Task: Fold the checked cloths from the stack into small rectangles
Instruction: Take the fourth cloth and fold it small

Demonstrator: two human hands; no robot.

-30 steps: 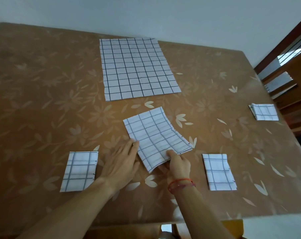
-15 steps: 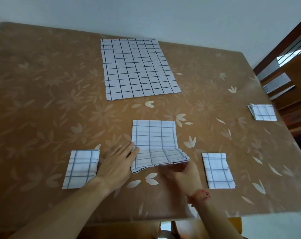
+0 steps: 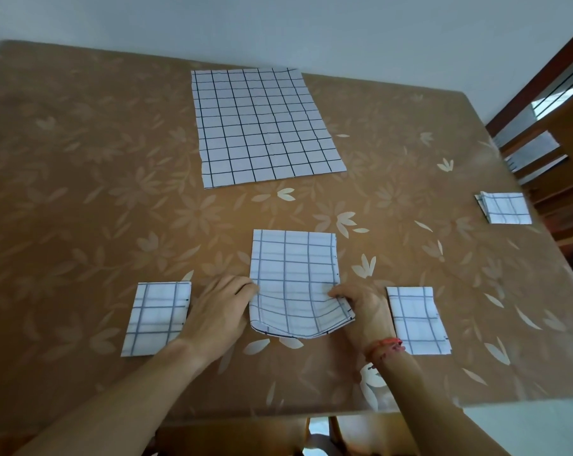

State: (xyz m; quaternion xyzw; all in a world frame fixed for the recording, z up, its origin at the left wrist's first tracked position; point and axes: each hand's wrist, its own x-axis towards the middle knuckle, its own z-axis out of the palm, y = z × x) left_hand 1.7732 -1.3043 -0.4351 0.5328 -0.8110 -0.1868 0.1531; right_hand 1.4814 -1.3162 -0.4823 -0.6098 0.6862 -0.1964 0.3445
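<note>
Squared to the table edge since 1 second ago, the half-folded cloth now lies near the front, between both hands. Well behind it the stack of flat checked cloths waits. 3 folded rectangles sit around it: left, right, far right. The left hand pinches the cloth's left edge with curled fingers; the right hand grips the right edge, the near hem bowing up. Uneven lifting could shear the layers askew. The tabletop is glossy brown with a floral print; a pale wall stands behind and a wooden chair at right.
</note>
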